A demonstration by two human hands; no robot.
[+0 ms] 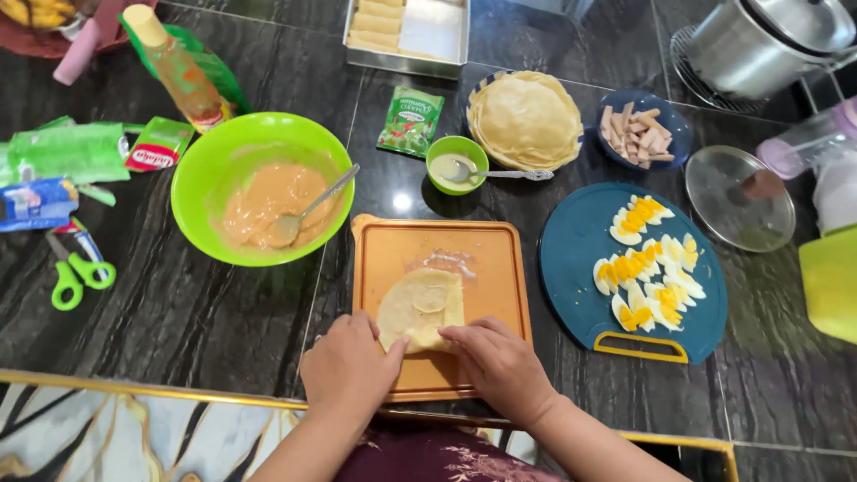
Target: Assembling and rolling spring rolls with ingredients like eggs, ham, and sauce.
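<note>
Crepe (420, 308) is laid on the orange cutting board (500, 268), its near edge pressed by the left hand (350, 368) and right hand (500, 364), fingers together. Thin, soft and tearable, it is best gripped lightly at the folded edge.

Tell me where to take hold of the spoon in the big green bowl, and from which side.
Probably the bare upper end of the spoon handle, where it leans over the right rim of the green bowl. Come from the right and above: its head is sunk in orange sauce, while the handle end is clean and raised.
</note>
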